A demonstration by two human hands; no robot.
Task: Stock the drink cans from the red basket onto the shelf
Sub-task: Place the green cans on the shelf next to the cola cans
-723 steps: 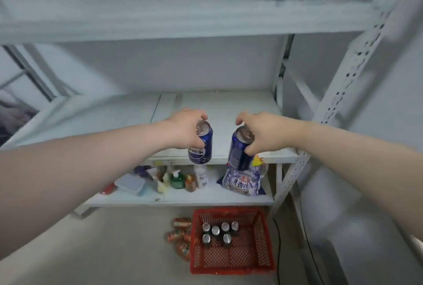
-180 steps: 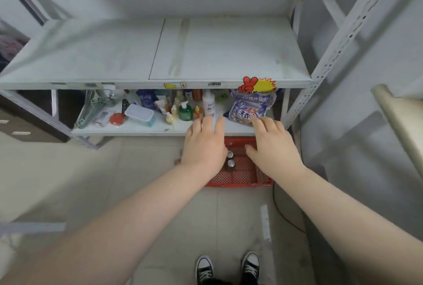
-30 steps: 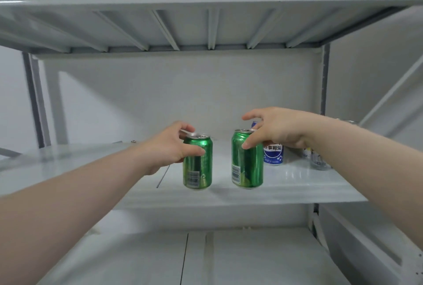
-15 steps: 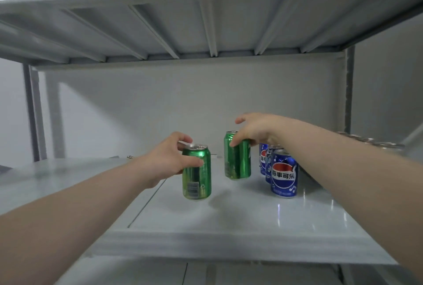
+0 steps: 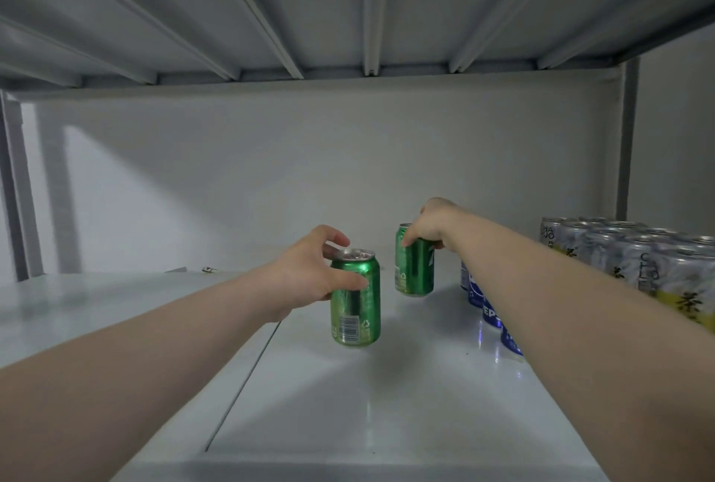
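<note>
— Head view: why does our left hand [image 5: 309, 272] grip the near green can [image 5: 356, 299] by its top?
— To stand it upright on the shelf [image 5: 387, 404]. Our right hand [image 5: 429, 228] clasps the far green can [image 5: 414, 268] likewise, probably starting a row beside the blue cans [image 5: 474, 288].

Stockroom or shop, grey metal shelving [image 5: 387, 423], rows of drink cans [image 5: 634, 261]

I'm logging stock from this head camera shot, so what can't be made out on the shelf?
Head view only:
Blue cans: the right forearm covers most of the row.
Silver cans: cut off by the right edge.
Far green can: the right hand covers its top.
Near green can: left hand grips it; brand side turned away.
Small item at the back: too small to identify.
Red basket: out of view.
</note>
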